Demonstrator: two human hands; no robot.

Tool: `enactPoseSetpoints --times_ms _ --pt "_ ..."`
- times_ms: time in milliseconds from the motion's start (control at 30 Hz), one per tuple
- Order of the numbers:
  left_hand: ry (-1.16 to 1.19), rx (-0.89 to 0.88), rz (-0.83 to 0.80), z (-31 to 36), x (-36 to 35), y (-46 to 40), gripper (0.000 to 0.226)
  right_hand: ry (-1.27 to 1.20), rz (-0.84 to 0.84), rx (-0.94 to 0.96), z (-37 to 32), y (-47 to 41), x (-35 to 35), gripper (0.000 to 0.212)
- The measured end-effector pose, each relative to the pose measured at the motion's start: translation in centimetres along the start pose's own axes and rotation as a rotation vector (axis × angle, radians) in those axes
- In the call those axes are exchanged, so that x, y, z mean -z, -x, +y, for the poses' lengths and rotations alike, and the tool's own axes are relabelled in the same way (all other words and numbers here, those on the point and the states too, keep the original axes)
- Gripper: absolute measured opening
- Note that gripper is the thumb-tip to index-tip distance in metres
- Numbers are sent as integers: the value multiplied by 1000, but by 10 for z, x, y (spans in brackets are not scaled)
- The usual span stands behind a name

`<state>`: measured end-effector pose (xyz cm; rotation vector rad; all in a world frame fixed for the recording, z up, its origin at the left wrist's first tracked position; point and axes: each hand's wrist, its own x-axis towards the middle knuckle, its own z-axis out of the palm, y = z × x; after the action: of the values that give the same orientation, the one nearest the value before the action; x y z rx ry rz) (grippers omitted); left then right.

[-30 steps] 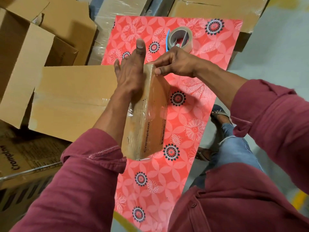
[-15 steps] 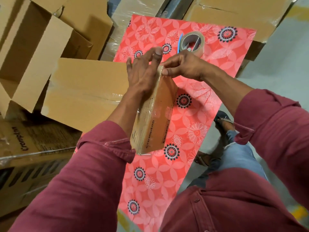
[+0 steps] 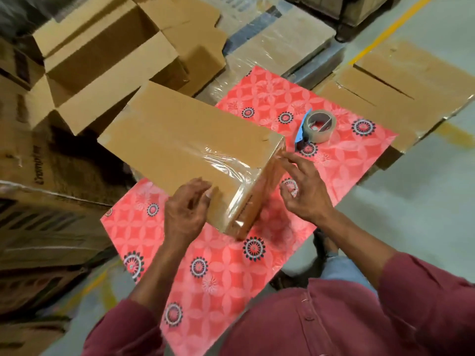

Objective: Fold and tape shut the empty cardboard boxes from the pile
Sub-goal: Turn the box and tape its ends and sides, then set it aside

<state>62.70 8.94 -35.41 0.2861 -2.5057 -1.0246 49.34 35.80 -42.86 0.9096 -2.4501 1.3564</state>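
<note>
A long closed cardboard box (image 3: pixel 180 140) lies flat on the red flowered table (image 3: pixel 221 286), its far end sticking out past the table's left edge. Clear tape shines across its top and over the near end face. My left hand (image 3: pixel 186 211) rests with bent fingers on the top near the closest corner. Spread fingers of my right hand (image 3: pixel 304 191) touch the taped end face at its upper right corner. A roll of brown tape (image 3: pixel 320 125) with a blue cutter lies on the table just behind the box.
Open empty cardboard boxes (image 3: pixel 102 55) are piled at the back left. Printed cartons (image 3: pixel 43 214) stand stacked along the left. More flat, wrapped cartons (image 3: pixel 401 96) sit behind and right of the table. Grey floor lies to the right.
The box, which stood on its side between my hands, now lies flat on the table. My right hand has let go of the tape at the top edge and spread its fingers on the end face.
</note>
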Motion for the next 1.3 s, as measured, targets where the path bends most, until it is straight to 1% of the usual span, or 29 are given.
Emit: enactPoseSetpoints --times_ms 67,133,167,233,300,433,500,633,700,800,867,933,1000,1133,1167,1300 --pt "-23 -71 -127 -18 15 30 40 -16 -15 143 -16 -9 -2 52" --pt "-127 -229 -271 -32 22 47 61 2 -112 219 -27 -20 -3 44" --pt "-187 -329 -298 -39 22 49 66 21 -166 250 -32 -25 -3 42" --pt "-276 -486 -243 -49 17 47 64 49 -275 299 -41 -33 -2 40" --pt "-310 -537 -135 -52 8 43 64 59 -370 316 -47 -39 -1 40" --pt "-299 -478 -18 -45 -13 45 64 99 -497 315 -56 -40 -4 38" --pt "-261 -420 14 -41 -20 53 63 132 -522 314 -61 -37 -5 40" --pt "-158 -292 105 -30 -33 62 59 159 -522 317 -67 -33 -6 45" --pt "-133 -260 145 -26 -38 64 54 185 -527 333 -66 -31 -8 45" --pt "-147 -256 211 -21 -46 69 50 223 -520 331 -66 -28 -11 53" --pt "-167 -263 248 -19 -52 72 46 252 -490 326 -68 -29 -15 63" --pt "-197 -279 264 -19 -53 72 49 282 -447 339 -72 -31 -19 69" --pt "-237 -303 270 -21 -52 72 56 308 -410 358 -73 -29 -24 71" --pt "-309 -334 210 -30 -46 72 49 381 -355 398 -72 -17 -35 71" --pt "-317 -328 187 -33 -45 72 51 382 -336 401 -71 -14 -37 69" --pt "-318 -354 43 -35 -33 74 72 378 -262 396 -65 -5 -46 65"
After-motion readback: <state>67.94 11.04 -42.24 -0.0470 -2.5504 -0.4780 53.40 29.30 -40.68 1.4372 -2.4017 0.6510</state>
